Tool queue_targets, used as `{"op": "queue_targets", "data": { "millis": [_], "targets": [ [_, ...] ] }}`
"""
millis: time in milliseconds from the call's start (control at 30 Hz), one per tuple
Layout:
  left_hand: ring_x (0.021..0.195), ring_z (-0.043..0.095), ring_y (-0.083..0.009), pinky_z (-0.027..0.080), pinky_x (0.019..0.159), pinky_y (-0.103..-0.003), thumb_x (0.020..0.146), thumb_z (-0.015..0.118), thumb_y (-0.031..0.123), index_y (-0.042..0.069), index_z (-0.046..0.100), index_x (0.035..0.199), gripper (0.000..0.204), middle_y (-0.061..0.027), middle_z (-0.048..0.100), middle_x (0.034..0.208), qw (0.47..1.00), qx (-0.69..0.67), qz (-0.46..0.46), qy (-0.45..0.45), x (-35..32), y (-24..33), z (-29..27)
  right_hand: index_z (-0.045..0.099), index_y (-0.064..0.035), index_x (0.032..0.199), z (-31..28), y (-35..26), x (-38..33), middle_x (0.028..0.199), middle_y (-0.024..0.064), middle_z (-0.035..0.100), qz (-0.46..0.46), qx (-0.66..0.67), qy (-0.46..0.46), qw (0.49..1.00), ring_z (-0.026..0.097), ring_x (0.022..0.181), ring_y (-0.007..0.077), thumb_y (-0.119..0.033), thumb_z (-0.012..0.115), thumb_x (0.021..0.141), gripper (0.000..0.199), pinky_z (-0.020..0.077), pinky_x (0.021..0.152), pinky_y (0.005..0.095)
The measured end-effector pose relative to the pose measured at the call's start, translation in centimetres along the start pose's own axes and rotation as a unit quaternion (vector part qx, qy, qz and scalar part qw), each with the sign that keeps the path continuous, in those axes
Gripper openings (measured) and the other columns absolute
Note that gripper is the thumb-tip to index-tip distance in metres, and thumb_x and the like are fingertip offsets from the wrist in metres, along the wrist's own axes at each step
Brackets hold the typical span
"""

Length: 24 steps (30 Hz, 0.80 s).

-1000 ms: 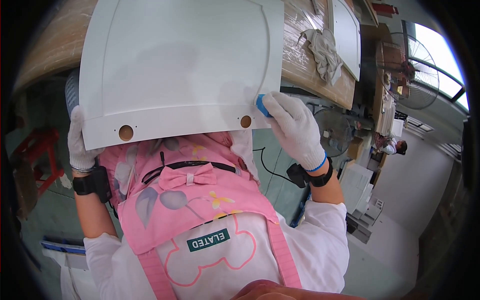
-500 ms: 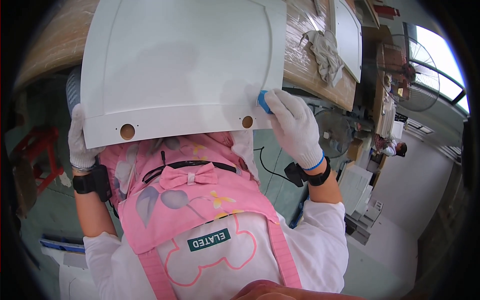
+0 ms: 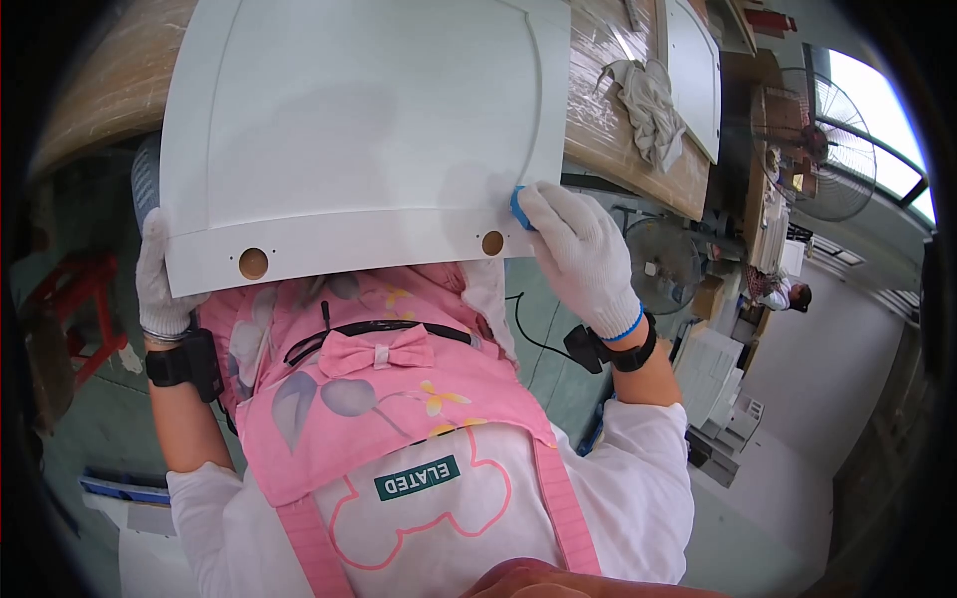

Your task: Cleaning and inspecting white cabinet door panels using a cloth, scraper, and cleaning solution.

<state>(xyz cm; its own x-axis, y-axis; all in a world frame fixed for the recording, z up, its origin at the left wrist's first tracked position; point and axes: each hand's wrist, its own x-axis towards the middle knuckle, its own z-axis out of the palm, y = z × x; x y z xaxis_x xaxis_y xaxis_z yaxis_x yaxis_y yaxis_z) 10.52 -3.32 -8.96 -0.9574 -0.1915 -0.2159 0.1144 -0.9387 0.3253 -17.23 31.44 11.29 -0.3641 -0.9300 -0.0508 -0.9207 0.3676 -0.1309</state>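
Observation:
A white cabinet door [image 3: 359, 120] with a raised border and two round hinge holes lies in front of me, its near edge over my lap. At its left edge my left hand [image 3: 164, 274], in a white knit glove, is closed around the near corner; some fingers are hidden by the door. My right hand [image 3: 580, 249], gloved too, pinches a small blue block [image 3: 519, 208], perhaps a sanding sponge. It presses the block on the door near the right edge, just beyond the right hinge hole [image 3: 492, 243].
Behind the door is a film-wrapped workbench [image 3: 618, 130]. A crumpled grey cloth [image 3: 650, 112] and another white panel [image 3: 693, 75] lie on it. Standing fans [image 3: 663, 264] are at the right, where a person [image 3: 788, 294] sits farther off. A red stool [image 3: 75, 309] stands at the left.
My right hand has shifted slightly left with the blue block, still at the door's right border. My left hand and the door have stayed almost where they were.

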Motion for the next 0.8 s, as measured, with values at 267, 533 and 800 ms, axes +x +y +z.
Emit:
{"op": "queue_targets", "data": {
  "millis": [267, 533, 800],
  "targets": [
    [0.122, 0.06, -0.0297, 0.052, 0.101, -0.041, 0.107, 0.035, 0.04, 0.002, 0.041, 0.145, 0.054, -0.0165, 0.056, 0.138, 0.998, -0.019, -0.022, -0.047, 0.1, 0.0, 0.6, 0.061, -0.0047, 0.121, -0.1, 0.0, -0.3, 0.116, 0.0142, 0.064, 0.013, -0.016, 0.022, 1.0, 0.064, 0.098, 0.035, 0.003, 0.071, 0.071, 0.052, 0.0532, 0.083, 0.0411],
    [0.123, 0.059, -0.0304, 0.052, 0.101, -0.041, 0.107, 0.036, 0.04, 0.002, 0.04, 0.146, 0.055, -0.0165, 0.056, 0.138, 1.0, 0.017, 0.006, 0.021, 0.1, 0.0, 0.3, 0.061, -0.0049, 0.121, -0.1, -0.3, 0.0, 0.116, 0.0147, 0.064, 0.014, 0.004, 0.005, 1.0, 0.064, 0.097, 0.0348, 0.002, 0.072, 0.07, 0.052, 0.0534, 0.082, 0.0413],
    [0.123, 0.059, -0.0308, 0.054, 0.099, -0.041, 0.107, 0.036, 0.042, 0.002, 0.039, 0.147, 0.057, -0.0176, 0.054, 0.14, 0.999, -0.007, -0.016, -0.046, 0.3, 0.1, 0.4, 0.061, -0.0057, 0.121, 0.1, 0.3, -0.4, 0.116, 0.0141, 0.064, 0.003, -0.008, 0.006, 1.0, 0.064, 0.096, 0.0344, 0.002, 0.072, 0.071, 0.053, 0.0534, 0.082, 0.041]
  ]
}}
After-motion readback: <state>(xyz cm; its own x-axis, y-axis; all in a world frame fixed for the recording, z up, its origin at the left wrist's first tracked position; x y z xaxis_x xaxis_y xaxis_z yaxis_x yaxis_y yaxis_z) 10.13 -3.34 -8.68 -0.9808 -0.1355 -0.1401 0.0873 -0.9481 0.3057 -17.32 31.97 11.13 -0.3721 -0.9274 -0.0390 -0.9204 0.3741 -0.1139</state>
